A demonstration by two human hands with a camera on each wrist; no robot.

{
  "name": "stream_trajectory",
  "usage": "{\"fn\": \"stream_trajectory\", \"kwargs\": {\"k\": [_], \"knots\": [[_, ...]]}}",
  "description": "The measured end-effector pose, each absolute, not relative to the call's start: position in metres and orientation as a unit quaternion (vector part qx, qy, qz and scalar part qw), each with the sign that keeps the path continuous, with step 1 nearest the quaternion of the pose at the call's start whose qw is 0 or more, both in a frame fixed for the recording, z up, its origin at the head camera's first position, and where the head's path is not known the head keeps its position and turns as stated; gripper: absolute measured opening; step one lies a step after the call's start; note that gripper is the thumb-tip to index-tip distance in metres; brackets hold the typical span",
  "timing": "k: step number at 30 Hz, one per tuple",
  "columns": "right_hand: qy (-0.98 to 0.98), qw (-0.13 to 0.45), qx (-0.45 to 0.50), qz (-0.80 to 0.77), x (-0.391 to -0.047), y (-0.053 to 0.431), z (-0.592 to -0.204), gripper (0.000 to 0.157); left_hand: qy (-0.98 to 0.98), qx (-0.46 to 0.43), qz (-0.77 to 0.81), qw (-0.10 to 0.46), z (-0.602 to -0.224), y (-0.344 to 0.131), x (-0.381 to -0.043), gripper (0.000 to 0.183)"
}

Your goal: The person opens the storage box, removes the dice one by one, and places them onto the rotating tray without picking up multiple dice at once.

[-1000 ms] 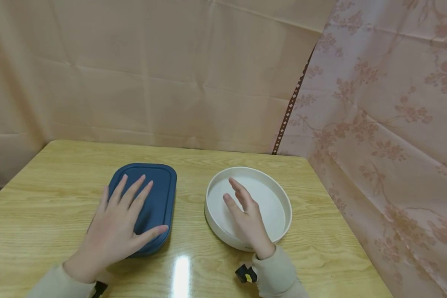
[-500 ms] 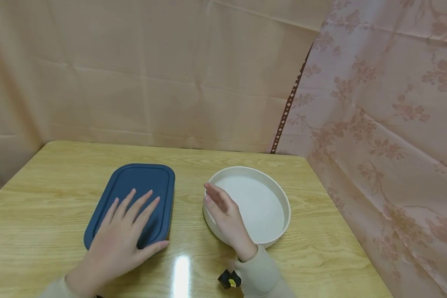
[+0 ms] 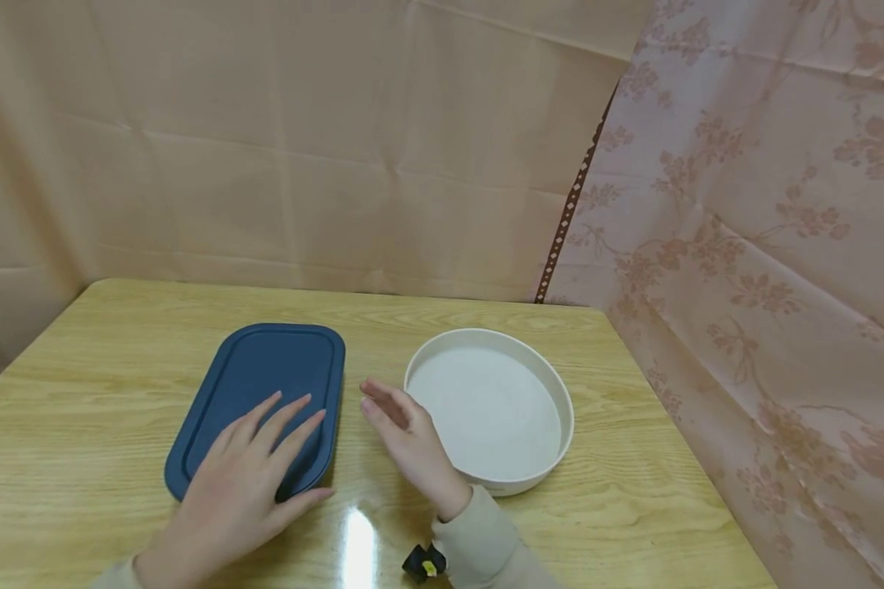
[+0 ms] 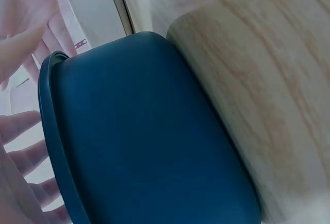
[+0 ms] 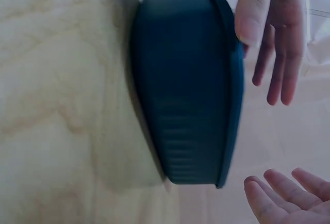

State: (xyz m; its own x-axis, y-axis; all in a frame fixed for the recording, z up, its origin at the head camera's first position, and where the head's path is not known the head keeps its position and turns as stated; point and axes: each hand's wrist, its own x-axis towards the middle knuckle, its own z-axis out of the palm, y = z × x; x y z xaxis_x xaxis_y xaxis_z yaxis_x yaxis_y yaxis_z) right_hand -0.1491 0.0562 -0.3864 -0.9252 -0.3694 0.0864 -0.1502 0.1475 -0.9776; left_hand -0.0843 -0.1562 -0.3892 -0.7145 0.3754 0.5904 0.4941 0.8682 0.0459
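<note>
A dark blue lidded box (image 3: 265, 368) with rounded corners stands on the left half of the table. Over the near part of its lid spreads my left hand (image 3: 239, 483), fingers apart and nearly straight; in the right wrist view its thumb (image 5: 250, 26) lies by the lid's rim, and whether it touches I cannot tell. My right hand (image 3: 412, 450) hovers between the box and a white round dish (image 3: 493, 409), its fingers loosely bent and holding nothing. The left wrist view shows the box's side wall (image 4: 149, 131) close up.
Light wood-grain table (image 3: 633, 491) lies under everything. A beige cloth (image 3: 339, 147) hangs behind it, and a pink flowered cloth (image 3: 766, 245) hangs along the right. A small black device (image 3: 423, 563) sits at the right wrist.
My right hand has moved left, from above the dish to the gap beside the box. My left hand has drawn back toward the near end of the lid. Box and dish stay put.
</note>
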Motion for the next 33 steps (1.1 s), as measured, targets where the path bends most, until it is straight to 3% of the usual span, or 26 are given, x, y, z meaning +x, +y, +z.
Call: {"fn": "stream_trajectory", "kwargs": {"k": [12,17,28,33], "knots": [[0.718,0.139,-0.145,-0.667,-0.147,0.047,-0.400,0.048,-0.925,-0.232,-0.091,0.287,-0.395,-0.158,-0.081,0.067],[0.707,0.157,-0.129,-0.677,-0.146,0.045,-0.406,0.047,-0.927,-0.230,-0.084,0.286,-0.396,-0.158,-0.080,0.052],[0.662,0.185,-0.087,-0.721,-0.142,0.035,-0.414,0.043,-0.960,-0.171,-0.041,0.217,-0.386,-0.152,-0.072,0.054],[0.641,0.193,-0.085,-0.738,-0.142,0.034,-0.417,0.041,-0.957,-0.178,-0.048,0.225,-0.385,-0.147,-0.069,0.047]]}}
